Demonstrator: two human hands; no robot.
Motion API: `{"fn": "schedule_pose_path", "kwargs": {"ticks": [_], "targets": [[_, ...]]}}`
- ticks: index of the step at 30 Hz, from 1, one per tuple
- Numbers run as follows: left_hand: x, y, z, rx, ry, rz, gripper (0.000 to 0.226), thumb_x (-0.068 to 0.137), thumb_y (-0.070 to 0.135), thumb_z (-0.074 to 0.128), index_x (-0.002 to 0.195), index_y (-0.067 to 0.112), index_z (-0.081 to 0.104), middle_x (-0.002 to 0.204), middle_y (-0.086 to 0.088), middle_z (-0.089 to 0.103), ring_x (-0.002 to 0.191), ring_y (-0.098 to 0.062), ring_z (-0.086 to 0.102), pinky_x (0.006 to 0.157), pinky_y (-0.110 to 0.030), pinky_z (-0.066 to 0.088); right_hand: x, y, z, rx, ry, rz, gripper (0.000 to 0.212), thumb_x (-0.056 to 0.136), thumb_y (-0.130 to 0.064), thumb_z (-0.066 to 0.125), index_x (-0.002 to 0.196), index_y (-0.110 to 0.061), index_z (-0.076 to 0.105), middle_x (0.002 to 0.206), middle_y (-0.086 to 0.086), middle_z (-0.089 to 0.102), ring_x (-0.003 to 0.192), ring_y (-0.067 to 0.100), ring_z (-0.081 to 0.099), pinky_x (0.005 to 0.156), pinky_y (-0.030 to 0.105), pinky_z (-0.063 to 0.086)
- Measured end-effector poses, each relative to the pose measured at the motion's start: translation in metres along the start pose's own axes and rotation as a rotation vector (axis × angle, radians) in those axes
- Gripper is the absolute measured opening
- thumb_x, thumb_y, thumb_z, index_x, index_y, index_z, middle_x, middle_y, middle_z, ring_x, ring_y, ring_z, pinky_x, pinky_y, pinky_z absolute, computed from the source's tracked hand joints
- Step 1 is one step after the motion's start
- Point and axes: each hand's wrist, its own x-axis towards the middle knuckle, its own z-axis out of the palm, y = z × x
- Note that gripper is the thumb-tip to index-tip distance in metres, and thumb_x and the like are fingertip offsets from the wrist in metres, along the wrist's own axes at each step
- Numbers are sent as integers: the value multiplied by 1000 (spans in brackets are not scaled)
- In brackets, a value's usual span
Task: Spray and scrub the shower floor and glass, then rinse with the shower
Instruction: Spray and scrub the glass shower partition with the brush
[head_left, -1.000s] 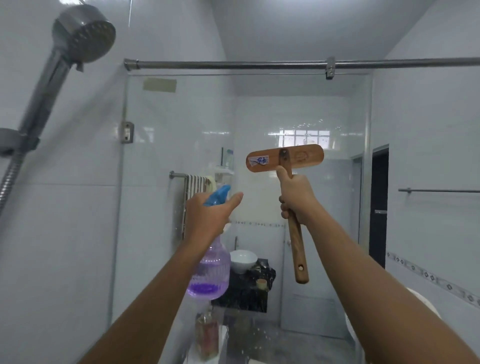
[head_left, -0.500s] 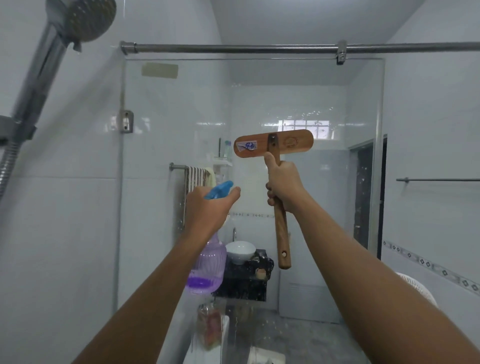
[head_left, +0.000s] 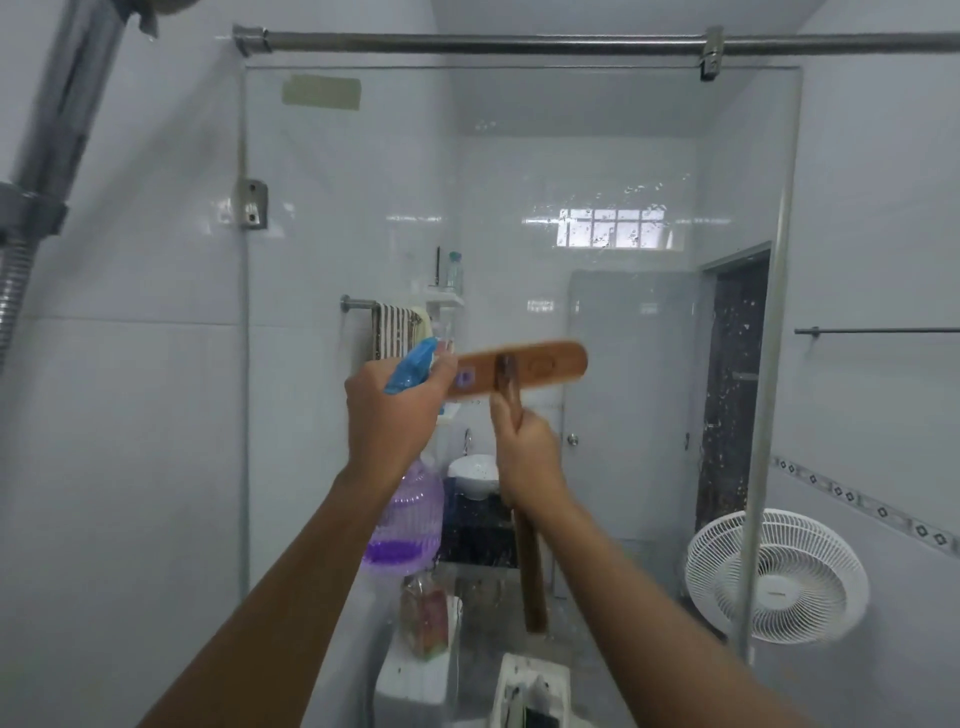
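My left hand (head_left: 389, 415) grips a clear spray bottle (head_left: 408, 525) with purple liquid at its bottom and a blue trigger head (head_left: 413, 366). My right hand (head_left: 527, 457) holds the handle of a wooden scrub brush (head_left: 524, 366), whose flat head lies crosswise against the glass panel (head_left: 613, 171), its left end next to the bottle's blue head. Water drops speckle the glass. The shower head's handle (head_left: 62, 109) and hose run down the far left edge. The shower floor is out of view.
A steel rod (head_left: 519, 41) runs across the top of the glass. Behind the glass are a towel rail (head_left: 395, 327), a white basin (head_left: 472, 473) on a dark counter, a grey door and a white fan (head_left: 779, 577). A toilet tank (head_left: 415, 675) stands below.
Both hands have come down and closer together; the brush head slid down the glass and now overlaps the bottle's trigger. The view has tilted down, bringing the fan into sight.
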Motion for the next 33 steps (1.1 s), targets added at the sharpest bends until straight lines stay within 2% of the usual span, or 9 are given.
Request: {"fn": "schedule_pose_path", "kwargs": {"ticks": [3, 6, 12, 15, 20, 24, 28, 30, 33], "targets": [[5, -5, 0, 0, 18, -32, 32, 89, 47, 71, 79, 17, 66, 68, -7, 63, 57, -14, 63, 49, -19, 50, 52, -65, -14, 81, 53, 3, 44, 102, -52, 41, 79, -17, 51, 60, 0, 45, 46, 13, 45, 42, 26, 45], [6, -7, 0, 10, 25, -38, 32, 89, 49, 70, 88, 17, 66, 70, -1, 63, 61, -19, 65, 53, -19, 51, 66, -78, -14, 119, 51, 20, 45, 102, -53, 41, 79, -16, 50, 59, 1, 42, 43, 13, 42, 43, 27, 46], [4, -23, -10, 14, 37, -5, 38, 89, 42, 73, 74, 8, 68, 60, -10, 63, 55, -32, 65, 48, -39, 55, -17, 35, 21, 26, 5, 44, 50, 100, -56, 43, 85, -12, 61, 59, -4, 51, 49, 8, 46, 46, 25, 41], [-3, -34, -8, 28, 26, -26, 32, 89, 46, 70, 82, 15, 67, 62, 1, 61, 54, -20, 64, 48, -26, 54, -42, 61, 31, 28, -32, 65, 51, 100, -55, 44, 90, -10, 66, 64, 4, 58, 55, 11, 54, 55, 30, 48], [-14, -41, -5, 42, 56, 3, 26, 92, 41, 70, 75, 24, 61, 60, 5, 59, 50, -14, 61, 49, -25, 52, 1, 0, 17, 66, 15, 15, 43, 102, -49, 46, 71, -20, 54, 50, -10, 51, 46, 7, 51, 46, 25, 42], [-27, -49, -3, 55, 97, 25, 25, 91, 40, 70, 85, 16, 66, 69, -1, 66, 56, -17, 66, 55, -32, 59, 25, -23, 18, 166, 33, 6, 43, 101, -53, 44, 75, -20, 50, 54, -5, 47, 44, 12, 47, 46, 30, 45], [-46, -61, -11, 95, 194, 37, 31, 93, 38, 69, 85, 7, 69, 67, -10, 67, 55, -22, 65, 54, -35, 60, -11, 32, 35, 136, 39, -47, 43, 103, -53, 39, 89, -18, 58, 73, -2, 60, 63, 8, 58, 58, 20, 48], [-65, -73, -19, 120, 251, 23, 34, 93, 36, 70, 82, 4, 70, 64, -15, 64, 53, -28, 63, 52, -40, 59, -45, 72, 42, 205, 8, -5, 37, 104, -47, 41, 89, -18, 58, 67, -4, 59, 59, 6, 56, 56, 16, 47], [-99, -96, -19, 208, 360, -16, 41, 92, 39, 71, 74, 2, 67, 59, -18, 62, 50, -35, 60, 46, -48, 54, -89, 134, 55, 261, -107, 92, 34, 102, -51, 42, 94, -24, 61, 75, 3, 63, 67, 16, 64, 66, 29, 56]]}}
